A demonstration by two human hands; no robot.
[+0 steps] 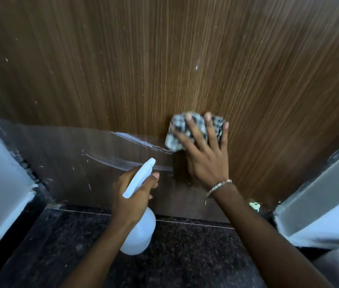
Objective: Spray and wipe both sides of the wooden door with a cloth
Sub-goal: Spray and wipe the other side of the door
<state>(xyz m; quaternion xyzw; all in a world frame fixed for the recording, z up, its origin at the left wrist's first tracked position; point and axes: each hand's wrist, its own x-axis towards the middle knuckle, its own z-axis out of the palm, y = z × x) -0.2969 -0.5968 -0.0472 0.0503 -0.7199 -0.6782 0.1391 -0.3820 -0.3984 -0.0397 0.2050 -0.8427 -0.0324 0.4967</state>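
My right hand, fingers spread flat, presses the cloth low on the door, my left hand grips the spray bottle; wet streaks suggest wiping is only partly done.

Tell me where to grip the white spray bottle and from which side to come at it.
Grip the spray bottle at its narrow neck, under the spray head, coming from the back, opposite the nozzle. The round body is wide; the neck fits curled fingers. The left hand holds it so.
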